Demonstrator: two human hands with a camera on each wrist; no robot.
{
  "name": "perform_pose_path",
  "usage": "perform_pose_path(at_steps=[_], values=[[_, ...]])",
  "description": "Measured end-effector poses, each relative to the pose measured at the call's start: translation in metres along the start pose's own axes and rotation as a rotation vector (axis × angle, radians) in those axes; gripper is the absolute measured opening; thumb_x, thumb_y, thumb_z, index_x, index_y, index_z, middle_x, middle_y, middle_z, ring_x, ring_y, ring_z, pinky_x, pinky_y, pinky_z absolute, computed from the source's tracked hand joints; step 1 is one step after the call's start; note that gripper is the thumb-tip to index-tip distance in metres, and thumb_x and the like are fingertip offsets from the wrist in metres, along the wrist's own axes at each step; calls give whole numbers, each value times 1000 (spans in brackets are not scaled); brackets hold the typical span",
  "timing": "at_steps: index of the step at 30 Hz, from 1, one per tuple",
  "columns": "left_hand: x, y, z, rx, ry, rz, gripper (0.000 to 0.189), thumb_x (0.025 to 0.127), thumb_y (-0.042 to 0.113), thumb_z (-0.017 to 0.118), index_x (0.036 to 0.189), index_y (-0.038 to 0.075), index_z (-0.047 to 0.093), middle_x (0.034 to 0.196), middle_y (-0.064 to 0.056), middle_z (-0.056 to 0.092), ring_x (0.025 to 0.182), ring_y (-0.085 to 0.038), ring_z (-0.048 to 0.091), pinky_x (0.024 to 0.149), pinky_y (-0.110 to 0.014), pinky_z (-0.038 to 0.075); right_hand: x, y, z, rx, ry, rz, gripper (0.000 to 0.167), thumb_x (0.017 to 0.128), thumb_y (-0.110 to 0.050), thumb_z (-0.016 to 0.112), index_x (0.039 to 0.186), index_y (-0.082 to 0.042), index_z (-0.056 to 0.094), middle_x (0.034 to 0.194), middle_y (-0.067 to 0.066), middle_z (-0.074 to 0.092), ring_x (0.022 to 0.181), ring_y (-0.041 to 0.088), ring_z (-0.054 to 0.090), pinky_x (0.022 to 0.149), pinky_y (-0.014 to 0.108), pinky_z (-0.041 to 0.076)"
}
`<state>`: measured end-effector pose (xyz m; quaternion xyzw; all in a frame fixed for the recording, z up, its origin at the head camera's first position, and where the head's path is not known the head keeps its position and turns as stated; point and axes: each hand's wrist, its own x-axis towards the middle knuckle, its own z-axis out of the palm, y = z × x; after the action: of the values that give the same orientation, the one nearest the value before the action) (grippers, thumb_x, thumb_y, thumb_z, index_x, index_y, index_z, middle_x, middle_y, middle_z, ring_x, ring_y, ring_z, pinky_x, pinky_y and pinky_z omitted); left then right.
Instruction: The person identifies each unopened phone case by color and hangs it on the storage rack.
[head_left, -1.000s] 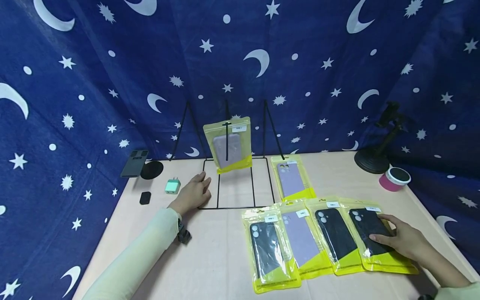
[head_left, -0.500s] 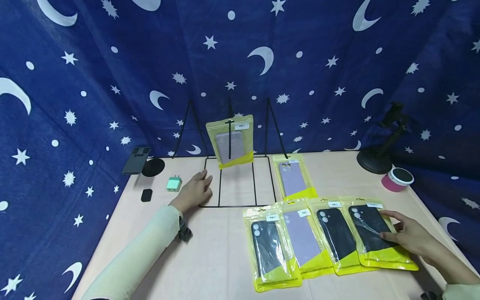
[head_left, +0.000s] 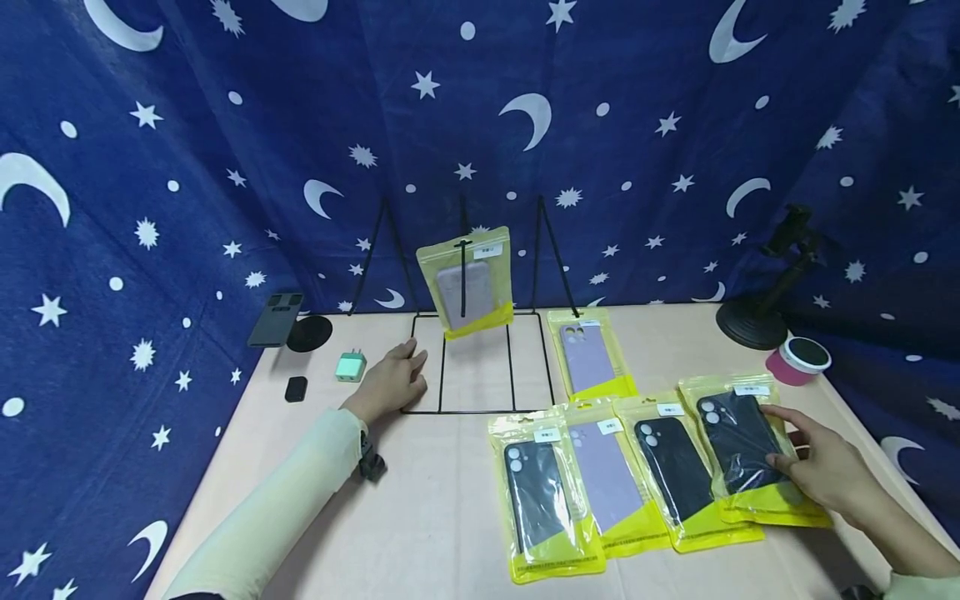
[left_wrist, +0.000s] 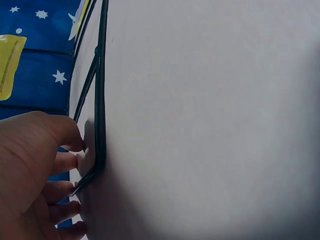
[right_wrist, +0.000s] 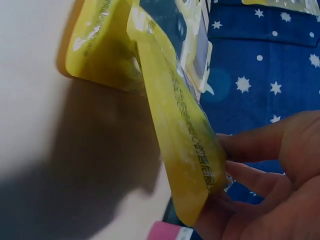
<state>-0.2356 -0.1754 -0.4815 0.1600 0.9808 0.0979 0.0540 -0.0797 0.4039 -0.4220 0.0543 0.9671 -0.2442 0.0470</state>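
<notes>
My right hand [head_left: 828, 462] pinches the right edge of a bagged black phone case [head_left: 738, 442], thumb on top. In the right wrist view, the bag's yellow lower end [right_wrist: 182, 135] is raised off the table. To its left, overlapping, lie a second bagged black case [head_left: 675, 467], a bagged lilac case [head_left: 606, 475] and another bagged black case [head_left: 536, 496]. My left hand [head_left: 390, 383] rests over the left bar of a black wire display rack [head_left: 472, 412], fingers loosely bent. A bagged lilac case [head_left: 463, 292] hangs from the rack's middle hook.
Another bagged lilac case [head_left: 587, 354] is at the rack's right hook. Left of the rack are a green charger plug [head_left: 350, 367], a small black item [head_left: 296, 389] and a phone on a stand [head_left: 276, 321]. At right stand a pink jar [head_left: 798, 360] and a black stand [head_left: 752, 323].
My right hand has lifted the rightmost bagged case slightly and shifted it away from me, leaving more of the neighbouring bag uncovered. My left hand has stayed on the rack.
</notes>
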Motion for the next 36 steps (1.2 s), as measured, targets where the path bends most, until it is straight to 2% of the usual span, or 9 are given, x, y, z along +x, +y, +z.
perform_pose_path(at_steps=[4,12,17,20,23,24,28,32,36], values=[[0,1,0,0,1,-1,56,97,28,49,149,8,48,163,-22,30,149,-41,35,120,-50,36,-2,-11,-2,-48,129,-68,71,79,4,71,144,5,41,98,35,59,77,38,61,57,30,44],[-1,2,-1,8,7,4,56,97,28,50,149,7,48,162,-22,31,147,-42,37,119,-50,37,-12,-40,-3,-58,283,-232,77,75,10,74,145,-1,45,112,40,60,80,51,63,57,55,55],[0,2,-1,17,14,11,55,97,28,50,149,8,49,162,-22,32,147,-42,38,118,-50,38,-18,-58,-7,-27,362,-393,83,70,16,76,145,-4,48,119,37,60,84,55,64,57,18,53],[0,2,-1,26,15,13,55,97,28,50,148,8,49,162,-22,32,146,-42,39,118,-49,39,-23,-70,-8,-25,400,-461,86,68,18,77,146,-8,50,119,31,61,86,17,67,55,4,41],[0,3,-1,27,14,12,55,97,29,50,148,8,49,162,-22,33,146,-42,39,118,-49,39,-27,-82,-8,-29,425,-495,89,67,19,78,146,-11,51,111,21,63,84,-12,44,57,1,42],[-1,3,-1,25,14,11,55,97,29,50,148,8,49,162,-22,33,146,-42,39,118,-49,39,-29,-86,-8,-25,433,-506,89,66,19,78,146,-12,52,104,16,63,83,-15,36,59,0,41],[-1,3,-1,18,16,10,55,97,28,51,148,8,49,161,-22,33,146,-42,39,118,-50,39,-33,-98,-7,-23,462,-557,92,63,21,79,145,-12,54,88,0,53,80,-9,38,62,-3,41],[0,3,0,19,12,7,55,97,29,51,148,8,49,161,-22,33,146,-41,39,118,-50,39,-35,-105,-7,2,481,-611,94,59,23,80,143,-11,55,96,3,62,86,-16,40,65,-4,43],[0,2,0,22,15,6,56,97,29,51,148,9,49,162,-21,33,147,-41,39,118,-49,39,-35,-109,-6,39,491,-671,47,94,-15,68,140,-9,58,103,5,64,89,-18,42,68,-3,44]])
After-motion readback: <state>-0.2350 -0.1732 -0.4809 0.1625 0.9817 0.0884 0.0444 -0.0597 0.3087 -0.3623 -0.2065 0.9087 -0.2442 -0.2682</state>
